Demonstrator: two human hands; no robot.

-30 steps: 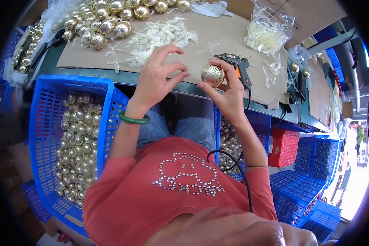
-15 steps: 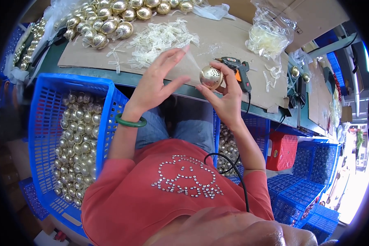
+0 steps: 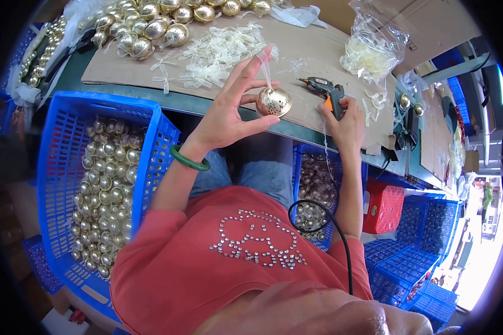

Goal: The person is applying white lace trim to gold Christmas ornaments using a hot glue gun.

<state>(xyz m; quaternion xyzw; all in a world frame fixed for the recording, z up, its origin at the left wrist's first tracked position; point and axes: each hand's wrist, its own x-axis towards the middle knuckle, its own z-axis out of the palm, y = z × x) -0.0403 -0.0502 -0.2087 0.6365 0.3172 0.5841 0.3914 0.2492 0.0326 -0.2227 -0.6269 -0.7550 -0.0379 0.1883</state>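
A perforated gold ball ornament (image 3: 275,103) is pinched by my left hand (image 3: 224,111), thumb against its underside and fingers at its far side. Its sheer white ribbon loop (image 3: 265,68) runs up to my raised fingertip. On the right, my right hand (image 3: 347,127) closes round the handle of a black hot glue gun (image 3: 321,85) with an orange trigger, which lies on the cardboard with its nozzle pointing left. Just beyond my left hand lies a loose pile of cream ribbon bows (image 3: 221,49). A cord trails from the gun's side of the table edge.
Many gold ornaments (image 3: 176,34) crowd the far left of the cardboard-covered table (image 3: 296,50). A clear bag of cream ribbons (image 3: 373,56) stands far right. Beside my left arm is a blue crate (image 3: 103,99) of wrapped ornaments. A red stool (image 3: 384,206) and blue crates (image 3: 399,257) stand at right.
The gold ball has passed from my right hand to my left, its ribbon now stretched upward. My right hand has moved right and down onto the glue gun's handle.
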